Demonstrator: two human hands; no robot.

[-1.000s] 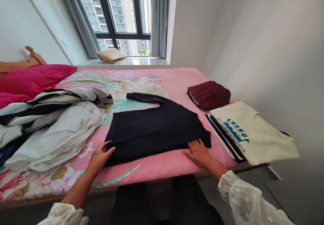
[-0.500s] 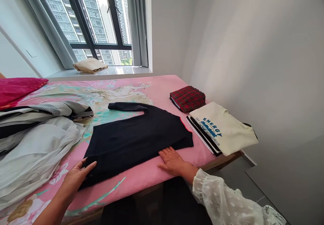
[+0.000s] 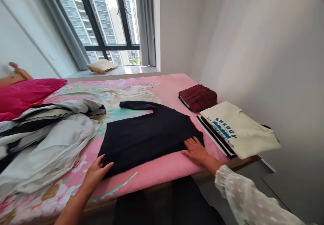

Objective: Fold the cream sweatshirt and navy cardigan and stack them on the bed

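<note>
A dark navy long-sleeved top (image 3: 149, 135) lies flat on the pink bed sheet (image 3: 162, 167), one sleeve stretched toward the window. My left hand (image 3: 97, 171) rests at its near left corner, fingers closing on the hem with the thumb on top. My right hand (image 3: 196, 150) lies flat with fingers spread at the near right corner, pressing the cloth's edge.
A cream "ENERGY" shirt (image 3: 240, 130) tops a folded stack at the right edge, with a folded red plaid garment (image 3: 198, 97) behind it. A heap of unfolded grey and striped clothes (image 3: 43, 140) fills the left. A magenta pillow (image 3: 25, 93) and a beige bundle (image 3: 102, 65) on the windowsill lie beyond.
The camera swung right and back left. Both hands stay at the near corners of the dark top, which has hardly moved.
</note>
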